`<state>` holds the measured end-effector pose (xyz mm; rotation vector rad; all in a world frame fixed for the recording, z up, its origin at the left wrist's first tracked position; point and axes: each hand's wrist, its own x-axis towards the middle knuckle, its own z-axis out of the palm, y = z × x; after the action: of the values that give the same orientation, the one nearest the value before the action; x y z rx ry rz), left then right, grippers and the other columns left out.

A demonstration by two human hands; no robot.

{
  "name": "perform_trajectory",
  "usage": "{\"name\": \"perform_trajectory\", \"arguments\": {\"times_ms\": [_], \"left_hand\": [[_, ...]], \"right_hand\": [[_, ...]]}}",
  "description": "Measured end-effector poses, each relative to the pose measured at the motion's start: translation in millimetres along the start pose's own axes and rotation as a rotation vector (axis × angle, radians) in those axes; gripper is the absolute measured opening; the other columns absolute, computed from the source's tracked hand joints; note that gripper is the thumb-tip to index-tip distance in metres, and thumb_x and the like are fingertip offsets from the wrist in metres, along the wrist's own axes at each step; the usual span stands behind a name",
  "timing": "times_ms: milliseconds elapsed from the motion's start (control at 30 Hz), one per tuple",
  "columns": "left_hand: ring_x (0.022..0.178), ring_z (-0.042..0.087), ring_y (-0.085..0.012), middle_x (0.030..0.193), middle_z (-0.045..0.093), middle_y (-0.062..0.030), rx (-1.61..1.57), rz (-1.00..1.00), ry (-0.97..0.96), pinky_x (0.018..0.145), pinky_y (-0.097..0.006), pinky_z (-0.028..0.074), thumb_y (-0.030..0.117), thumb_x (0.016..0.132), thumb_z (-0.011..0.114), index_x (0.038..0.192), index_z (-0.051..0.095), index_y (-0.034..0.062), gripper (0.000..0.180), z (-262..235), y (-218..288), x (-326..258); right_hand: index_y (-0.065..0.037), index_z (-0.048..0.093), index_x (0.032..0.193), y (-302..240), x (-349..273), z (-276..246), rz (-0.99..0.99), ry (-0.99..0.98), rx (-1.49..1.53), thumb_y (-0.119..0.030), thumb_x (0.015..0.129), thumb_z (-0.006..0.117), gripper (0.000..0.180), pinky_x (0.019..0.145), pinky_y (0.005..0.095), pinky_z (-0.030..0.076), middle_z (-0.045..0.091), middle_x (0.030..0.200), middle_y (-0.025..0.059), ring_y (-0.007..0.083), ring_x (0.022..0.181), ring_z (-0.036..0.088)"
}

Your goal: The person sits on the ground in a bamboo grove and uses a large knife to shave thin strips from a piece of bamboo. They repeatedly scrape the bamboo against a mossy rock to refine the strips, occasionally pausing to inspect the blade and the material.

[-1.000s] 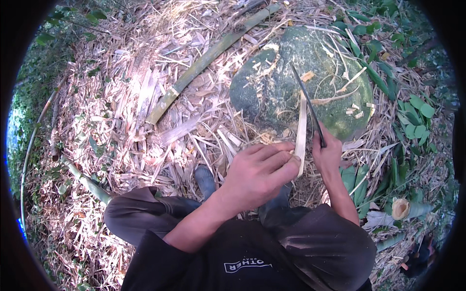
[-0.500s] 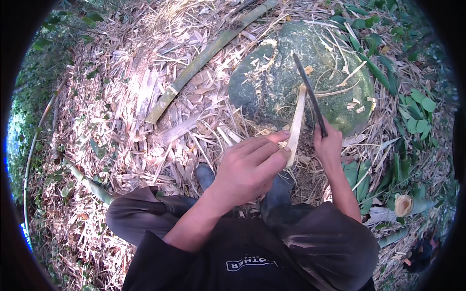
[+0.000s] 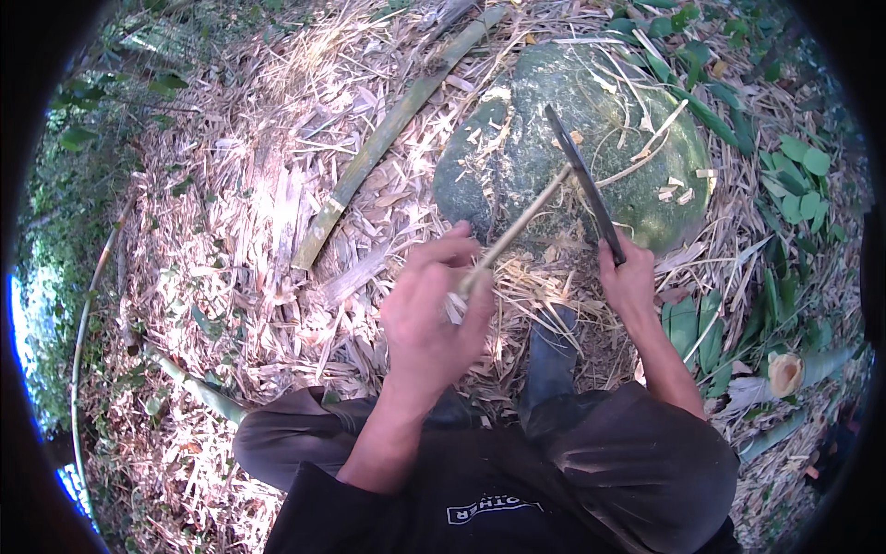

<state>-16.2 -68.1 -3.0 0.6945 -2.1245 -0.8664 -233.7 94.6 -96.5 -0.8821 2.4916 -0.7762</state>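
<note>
In my left hand (image 3: pixel 426 309), slightly blurred, a pale bamboo strip (image 3: pixel 521 222) is pinched between thumb and fingers. The strip slants up to the right, its far end beside the blade. My right hand (image 3: pixel 629 277) is wrapped round the handle of a long dark knife (image 3: pixel 581 171), whose blade points away and to the left over a big greenish stone (image 3: pixel 531 97). Thin shavings and small cut pieces (image 3: pixel 685 196) lie on the stone. The knife's grip is mostly hidden by my fingers.
A long green bamboo pole (image 3: pixel 397 125) lies left of the stone on dry leaf litter. Another pole (image 3: pixel 198 386) lies by my left knee. A cut bamboo end (image 3: pixel 786 374) and leafy plants (image 3: pixel 796 189) are at the right. My boot (image 3: pixel 548 360) stands before the stone.
My left hand has moved left and turned, and the strip now tilts more, showing a narrower side. The knife stays over the stone in my right hand.
</note>
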Motion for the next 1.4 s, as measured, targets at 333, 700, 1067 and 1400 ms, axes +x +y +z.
{"name": "perform_trajectory", "arguments": {"times_ms": [333,700,1067,1400], "left_hand": [[0.094,0.076,-0.0308,0.104,0.075,-0.0194,-0.102,-0.191,-0.082,0.079,-0.034,0.058,-0.001,0.091,0.071,0.098,0.063,-0.0028,0.011,-0.8,-0.3,-11.7],[0.107,0.073,-0.0352,0.108,0.073,-0.0206,-0.044,0.001,-0.176,0.081,-0.038,0.062,-0.006,0.088,0.07,0.093,0.061,-0.0038,0.01,2.8,9.7,-6.9],[0.106,0.073,-0.0341,0.106,0.073,-0.0205,-0.095,-0.08,-0.121,0.084,-0.037,0.061,-0.003,0.091,0.069,0.095,0.062,-0.0045,0.008,6.1,8.1,-10.5],[0.107,0.073,-0.0334,0.107,0.073,-0.0203,-0.089,-0.044,-0.147,0.086,-0.037,0.06,-0.004,0.09,0.069,0.101,0.065,-0.0044,0.011,5.8,7.5,-9.5]], "right_hand": [[-0.01,0.066,0.135,-52.7,-30.6,-33.8,-0.603,-0.13,0.114,0.008,0.076,0.064,0.062,0.056,0.0417,0.048,0.061,0.071,0.0125,0.0298,0.057,0.06],[-0.012,0.064,0.136,-40.8,-25.5,-33.3,-0.592,-0.109,0.036,0.004,0.083,0.063,0.056,0.064,0.0407,0.057,0.07,0.082,0.0159,0.0298,0.067,0.069],[-0.017,0.067,0.133,-19.7,-15.1,-20.4,-0.417,-0.117,0.077,-0.001,0.083,0.067,0.053,0.061,0.0405,0.059,0.072,0.083,0.0148,0.0306,0.064,0.069],[-0.011,0.069,0.13,-12.8,-4.7,-19.6,-0.342,-0.064,0.04,0.0,0.088,0.063,0.044,0.058,0.0382,0.053,0.064,0.067,0.0159,0.0212,0.056,0.064]]}}
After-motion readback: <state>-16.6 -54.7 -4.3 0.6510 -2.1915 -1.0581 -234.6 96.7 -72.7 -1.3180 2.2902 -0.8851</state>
